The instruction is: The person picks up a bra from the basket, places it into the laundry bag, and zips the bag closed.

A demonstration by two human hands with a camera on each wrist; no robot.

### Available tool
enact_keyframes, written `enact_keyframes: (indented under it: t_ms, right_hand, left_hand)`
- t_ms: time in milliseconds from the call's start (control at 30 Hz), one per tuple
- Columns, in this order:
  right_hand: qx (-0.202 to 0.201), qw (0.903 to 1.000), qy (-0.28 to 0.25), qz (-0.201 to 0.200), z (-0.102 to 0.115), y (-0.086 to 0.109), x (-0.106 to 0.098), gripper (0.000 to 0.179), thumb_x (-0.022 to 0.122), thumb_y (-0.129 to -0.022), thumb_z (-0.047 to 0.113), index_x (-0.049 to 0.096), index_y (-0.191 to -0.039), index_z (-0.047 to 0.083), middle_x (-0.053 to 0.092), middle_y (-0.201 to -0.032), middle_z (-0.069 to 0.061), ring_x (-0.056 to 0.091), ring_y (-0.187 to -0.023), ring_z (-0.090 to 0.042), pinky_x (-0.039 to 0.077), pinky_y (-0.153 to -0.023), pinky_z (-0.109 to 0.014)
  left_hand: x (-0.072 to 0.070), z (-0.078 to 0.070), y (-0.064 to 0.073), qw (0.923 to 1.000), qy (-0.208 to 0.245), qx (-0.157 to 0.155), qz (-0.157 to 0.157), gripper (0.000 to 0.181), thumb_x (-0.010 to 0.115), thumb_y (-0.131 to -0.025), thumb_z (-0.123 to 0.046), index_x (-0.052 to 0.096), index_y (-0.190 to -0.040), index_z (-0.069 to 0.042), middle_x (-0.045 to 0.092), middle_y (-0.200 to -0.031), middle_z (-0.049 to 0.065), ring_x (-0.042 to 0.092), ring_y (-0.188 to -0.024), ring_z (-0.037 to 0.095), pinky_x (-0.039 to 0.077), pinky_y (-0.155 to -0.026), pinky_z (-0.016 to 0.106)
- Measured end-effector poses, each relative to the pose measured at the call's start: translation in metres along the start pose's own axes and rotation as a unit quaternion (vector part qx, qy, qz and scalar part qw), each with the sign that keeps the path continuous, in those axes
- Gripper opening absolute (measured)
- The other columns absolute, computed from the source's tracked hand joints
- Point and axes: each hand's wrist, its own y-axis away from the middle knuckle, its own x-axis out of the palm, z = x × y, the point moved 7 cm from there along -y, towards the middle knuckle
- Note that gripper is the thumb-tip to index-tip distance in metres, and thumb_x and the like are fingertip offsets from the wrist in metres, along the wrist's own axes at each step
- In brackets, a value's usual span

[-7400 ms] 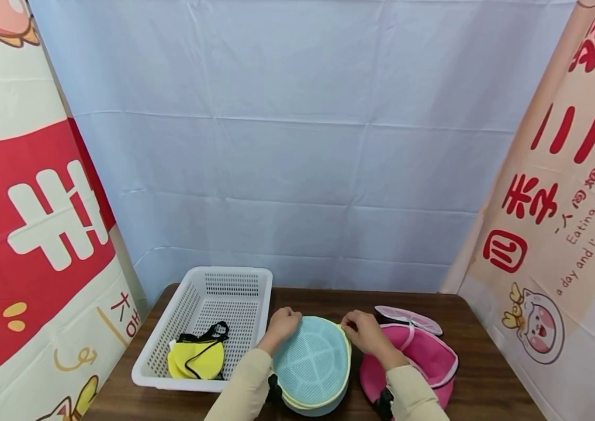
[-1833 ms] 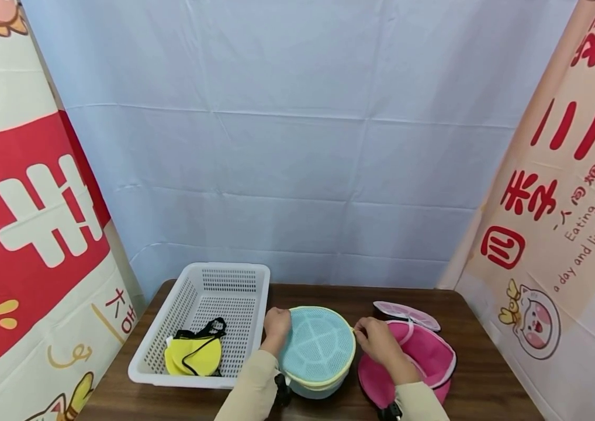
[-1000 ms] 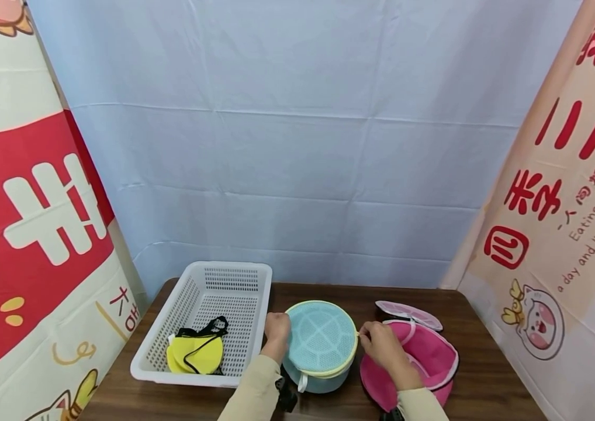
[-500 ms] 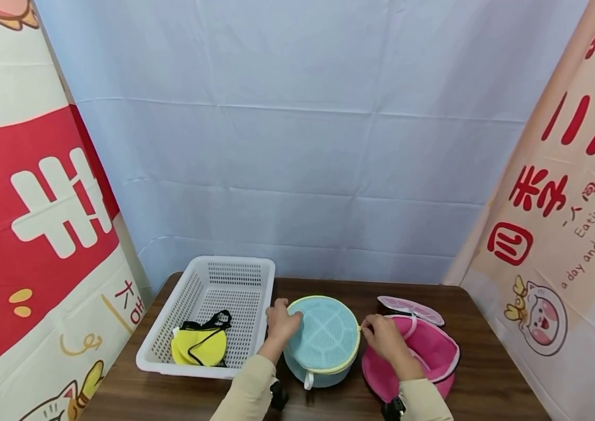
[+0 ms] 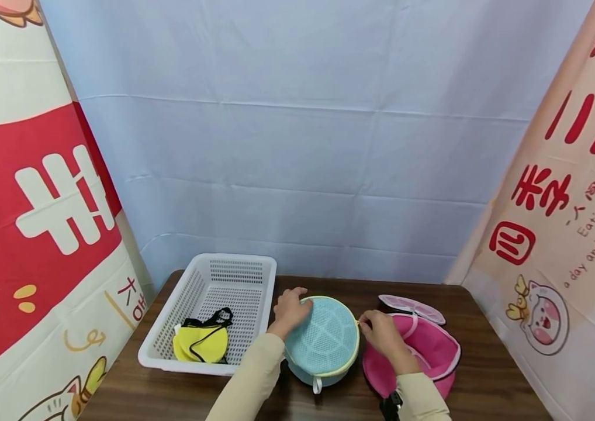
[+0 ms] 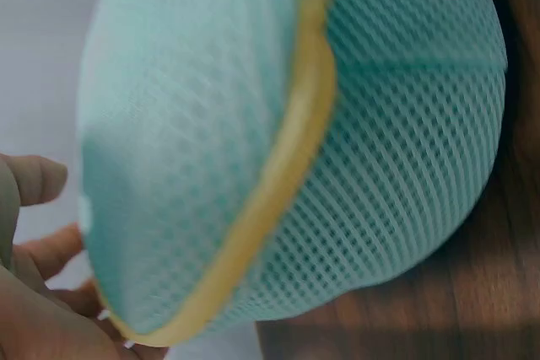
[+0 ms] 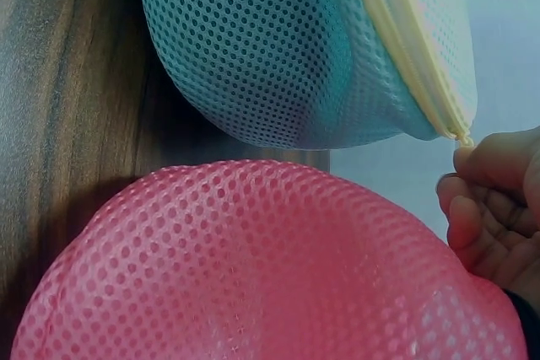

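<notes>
A round light-blue mesh laundry bag [image 5: 324, 339] with yellow zipper edging stands on the table, its top over the body. My left hand [image 5: 291, 313] rests at the far left of its rim. The left wrist view shows that hand's fingers spread at the yellow edge [image 6: 253, 217], the thumb apart from the mesh. At the bag's right side my right hand [image 5: 384, 338] pinches the zipper pull [image 7: 464, 142] between thumb and forefinger. A white tab [image 5: 317, 386] hangs at the front of the rim. Just under my right forearm lies a pink mesh bag [image 5: 436, 351], its lid folded back.
A white perforated plastic basket [image 5: 272, 286] stands at the left, holding a yellow cloth item [image 5: 201, 345] with black straps. The wooden table [image 5: 487, 374] ends at a pale blue cloth backdrop [image 5: 297, 175]. Printed cloths hang on both sides.
The blue bag has turned, its white tab coming round to the front and shifting right. My left hand has loosened from a curled grip to spread fingers; the right keeps its pinch.
</notes>
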Motion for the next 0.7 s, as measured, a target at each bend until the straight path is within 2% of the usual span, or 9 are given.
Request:
enact_keyframes:
  t_ms: [67, 167, 300, 500, 700]
  right_hand:
    - [-0.001, 1.0, -0.001, 0.002, 0.001, -0.002, 0.001, 0.009, 0.069, -0.076, -0.003, 0.065, -0.075, 0.005, 0.06, -0.075, -0.003, 0.056, -0.07, -0.019, 0.047, -0.065, -0.037]
    - [-0.002, 1.0, -0.003, 0.001, 0.002, -0.003, 0.0, 0.009, 0.068, -0.076, -0.004, 0.065, -0.076, 0.005, 0.06, -0.076, -0.004, 0.057, -0.071, -0.02, 0.047, -0.065, -0.038]
    - [0.006, 1.0, -0.005, 0.003, 0.002, -0.002, -0.001, 0.01, 0.069, -0.077, -0.003, 0.064, -0.075, 0.006, 0.06, -0.075, -0.002, 0.056, -0.071, -0.019, 0.047, -0.065, -0.037]
    - [0.001, 0.9999, -0.012, 0.001, 0.005, -0.003, -0.004, 0.01, 0.068, -0.078, -0.002, 0.064, -0.075, 0.007, 0.059, -0.075, -0.001, 0.054, -0.07, -0.017, 0.047, -0.063, -0.036]
    - [0.008, 0.9999, -0.009, 0.001, 0.003, -0.005, -0.001, 0.012, 0.068, -0.078, -0.002, 0.064, -0.075, 0.009, 0.058, -0.076, -0.001, 0.054, -0.07, -0.016, 0.046, -0.063, -0.035]
  left_hand:
    - [0.003, 0.003, -0.005, 1.0, 0.0, 0.008, -0.005, 0.029, 0.06, -0.089, -0.023, 0.064, -0.115, -0.013, 0.058, -0.112, 0.011, 0.052, -0.102, 0.034, 0.037, -0.083, 0.055]
    - [0.005, 0.007, -0.008, 0.9996, 0.008, 0.018, -0.018, 0.016, 0.061, -0.087, -0.02, 0.068, -0.101, -0.015, 0.064, -0.099, 0.005, 0.058, -0.087, 0.026, 0.044, -0.076, 0.047]
    - [0.007, 0.013, -0.009, 0.999, 0.013, 0.011, -0.042, 0.007, 0.061, -0.086, -0.017, 0.066, -0.081, -0.016, 0.063, -0.081, 0.0, 0.054, -0.066, 0.017, 0.044, -0.064, 0.036]
    - [0.008, 0.017, -0.007, 0.998, 0.019, -0.009, -0.06, 0.007, 0.06, -0.084, -0.014, 0.062, -0.077, -0.013, 0.061, -0.079, 0.0, 0.053, -0.068, 0.017, 0.045, -0.066, 0.035]
    - [0.007, 0.016, -0.007, 0.9979, 0.023, -0.015, -0.059, 0.006, 0.059, -0.084, -0.012, 0.061, -0.079, -0.011, 0.061, -0.079, 0.002, 0.054, -0.069, 0.019, 0.045, -0.065, 0.037]
